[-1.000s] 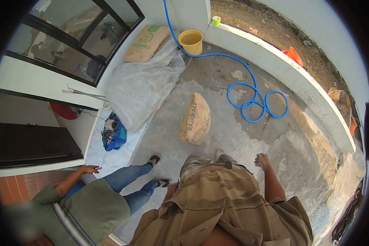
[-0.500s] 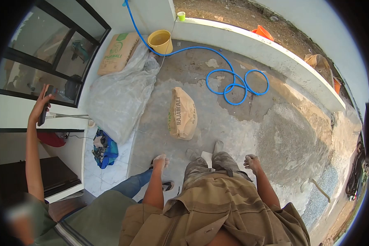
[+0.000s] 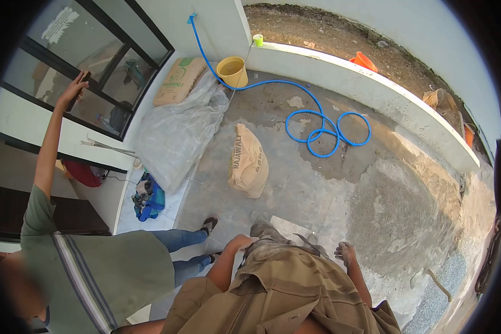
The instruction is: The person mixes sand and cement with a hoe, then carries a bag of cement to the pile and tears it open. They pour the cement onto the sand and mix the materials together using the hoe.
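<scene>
My left hand is against the side of my dusty trousers, with its fingers mostly hidden. Out to the right of my hip hangs my right hand, grey with dust, its fingers loosely bent and apart around nothing. A brown paper sack marked RAJAWALI rests on the concrete floor ahead of my feet. Between my legs and the right-hand floor area lies a pale flat slab, partly covered by my trousers.
On the left stands another person with a phone raised. Beyond are a yellow bucket, another sack, plastic sheeting and a coiled blue hose. A grey mortar patch and gravel lie right.
My left hand has moved in from the side to my trousers. My view has shifted, showing more of the other person and the pale slab. My right hand stays beside my hip.
</scene>
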`<act>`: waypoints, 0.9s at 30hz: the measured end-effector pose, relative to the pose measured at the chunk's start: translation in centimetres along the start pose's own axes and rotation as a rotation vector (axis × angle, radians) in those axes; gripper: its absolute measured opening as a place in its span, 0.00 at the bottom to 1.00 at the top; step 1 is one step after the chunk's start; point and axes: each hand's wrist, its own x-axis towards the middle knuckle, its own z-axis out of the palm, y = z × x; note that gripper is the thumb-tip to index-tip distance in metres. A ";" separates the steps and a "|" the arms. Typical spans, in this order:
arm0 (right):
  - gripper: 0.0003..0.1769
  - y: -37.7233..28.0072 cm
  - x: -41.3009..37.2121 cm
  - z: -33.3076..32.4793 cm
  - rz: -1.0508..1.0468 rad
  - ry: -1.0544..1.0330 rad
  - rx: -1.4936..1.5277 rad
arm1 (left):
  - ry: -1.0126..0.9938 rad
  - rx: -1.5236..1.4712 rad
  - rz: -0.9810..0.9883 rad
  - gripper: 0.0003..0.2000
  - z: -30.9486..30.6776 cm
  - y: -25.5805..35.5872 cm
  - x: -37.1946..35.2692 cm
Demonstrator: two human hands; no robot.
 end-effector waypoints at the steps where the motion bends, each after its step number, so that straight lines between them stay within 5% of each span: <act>1: 0.17 -0.1 0.3 -1.3 -0.028 0.005 0.012 | -0.050 -0.098 0.069 0.23 0.3 1.3 -1.3; 3: 0.18 0.0 0.6 -4.5 -0.085 0.051 0.055 | -0.168 -0.281 0.201 0.23 1.1 4.2 -4.4; 7: 0.17 2.9 0.9 -11.3 -0.064 0.129 0.095 | -0.171 -0.485 0.787 0.26 1.3 14.1 -19.2; 11: 0.16 8.1 -0.2 -15.9 0.052 0.150 0.073 | -0.733 -0.624 1.706 0.31 2.8 18.4 -33.9; 13: 0.16 10.2 -0.5 -17.0 0.132 0.117 0.016 | -0.671 -0.463 1.919 0.17 4.4 20.3 -42.0; 18: 0.16 11.4 -0.2 -16.0 0.098 0.070 0.059 | -0.619 -0.174 1.826 0.02 7.2 22.2 -48.4; 20: 0.16 11.0 -0.1 -15.0 0.050 0.066 0.099 | -0.714 -0.175 2.029 0.02 8.6 23.1 -47.7; 23: 0.15 9.5 -0.1 -13.7 -0.014 0.033 0.112 | -0.867 -0.415 2.403 0.14 11.1 23.6 -44.7; 27: 0.15 8.0 -0.2 -13.7 -0.051 0.026 0.112 | -0.603 -0.549 2.179 0.13 13.0 21.0 -46.8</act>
